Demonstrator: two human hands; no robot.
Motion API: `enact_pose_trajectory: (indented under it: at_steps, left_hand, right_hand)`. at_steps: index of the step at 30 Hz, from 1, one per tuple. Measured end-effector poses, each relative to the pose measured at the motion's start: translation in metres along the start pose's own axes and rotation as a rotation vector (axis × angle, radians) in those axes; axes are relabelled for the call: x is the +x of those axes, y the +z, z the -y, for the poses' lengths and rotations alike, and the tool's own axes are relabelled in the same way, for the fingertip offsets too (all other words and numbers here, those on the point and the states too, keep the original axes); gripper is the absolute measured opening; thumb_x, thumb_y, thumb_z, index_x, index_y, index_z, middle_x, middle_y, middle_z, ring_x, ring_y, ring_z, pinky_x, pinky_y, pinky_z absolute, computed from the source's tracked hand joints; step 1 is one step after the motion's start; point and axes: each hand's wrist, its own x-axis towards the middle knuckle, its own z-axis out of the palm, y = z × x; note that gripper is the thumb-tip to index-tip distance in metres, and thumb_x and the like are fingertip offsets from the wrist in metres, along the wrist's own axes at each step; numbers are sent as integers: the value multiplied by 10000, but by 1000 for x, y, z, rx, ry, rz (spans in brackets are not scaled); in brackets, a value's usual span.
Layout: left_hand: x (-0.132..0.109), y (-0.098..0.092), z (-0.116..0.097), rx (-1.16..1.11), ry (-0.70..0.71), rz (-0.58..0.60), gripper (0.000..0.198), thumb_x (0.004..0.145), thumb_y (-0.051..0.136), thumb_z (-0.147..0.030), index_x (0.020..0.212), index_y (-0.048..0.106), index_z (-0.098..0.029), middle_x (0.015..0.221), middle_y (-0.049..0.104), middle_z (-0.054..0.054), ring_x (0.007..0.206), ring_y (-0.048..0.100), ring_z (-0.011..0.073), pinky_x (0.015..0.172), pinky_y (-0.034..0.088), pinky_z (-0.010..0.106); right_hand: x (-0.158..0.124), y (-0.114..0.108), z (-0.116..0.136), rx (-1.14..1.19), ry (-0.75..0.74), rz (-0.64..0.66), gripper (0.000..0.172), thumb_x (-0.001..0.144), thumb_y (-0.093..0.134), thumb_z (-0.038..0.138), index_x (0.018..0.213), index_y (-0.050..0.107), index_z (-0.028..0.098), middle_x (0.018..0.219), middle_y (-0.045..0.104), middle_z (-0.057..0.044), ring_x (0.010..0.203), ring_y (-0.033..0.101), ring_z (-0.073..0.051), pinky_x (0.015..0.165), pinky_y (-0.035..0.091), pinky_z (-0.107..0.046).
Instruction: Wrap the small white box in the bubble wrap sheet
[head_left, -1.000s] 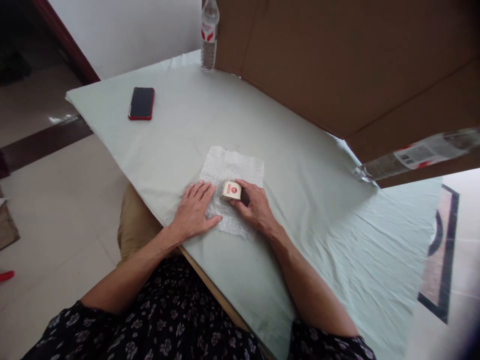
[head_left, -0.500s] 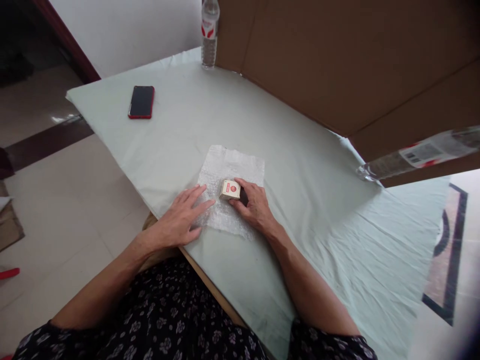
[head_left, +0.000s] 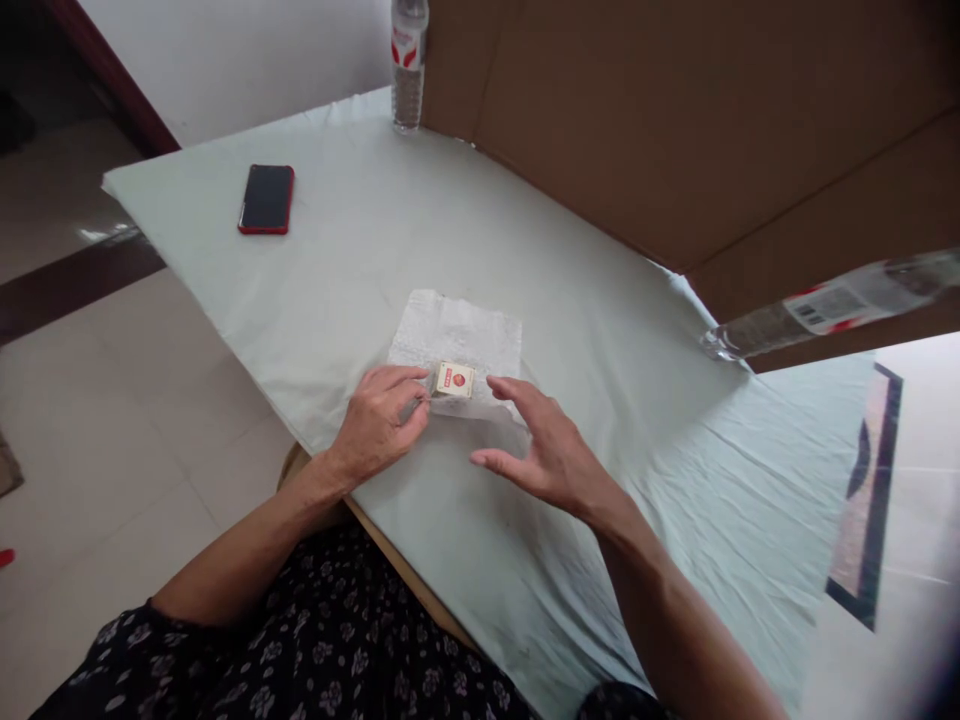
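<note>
A small cream box [head_left: 456, 380] with red print on top rests on a sheet of bubble wrap [head_left: 465, 328] on the table. My left hand [head_left: 384, 412] is at the sheet's near left corner, thumb and fingers pinched on its edge, just left of the box. The near edge of the wrap is raised in front of the box. My right hand [head_left: 544, 445] hovers to the right of the box and sheet, its thumb and fingers spread apart with nothing in them.
A pale green cloth [head_left: 600, 300] covers the table. A phone in a red case [head_left: 267, 200] lies at the far left. One plastic bottle [head_left: 407, 70] stands at the back, and another bottle [head_left: 825, 305] is beside the large brown cardboard [head_left: 637, 120] on the right.
My right hand has let go of the box and drawn back to the right, opening. My left hand has closed on the wrap's near edge, which has come up toward the box.
</note>
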Motion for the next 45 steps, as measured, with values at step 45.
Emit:
enact_pose_trajectory:
  at_steps: [45]
  left_hand:
    - [40, -10, 12, -223, -355, 294, 186, 813, 593, -308, 919, 698, -198, 962, 730, 44, 893, 658, 202, 782, 504, 321]
  right_hand:
    - [23, 48, 21, -449, -224, -88, 230, 996, 482, 159, 1163, 634, 204, 1155, 741, -81, 1059, 630, -233, 903, 401, -383]
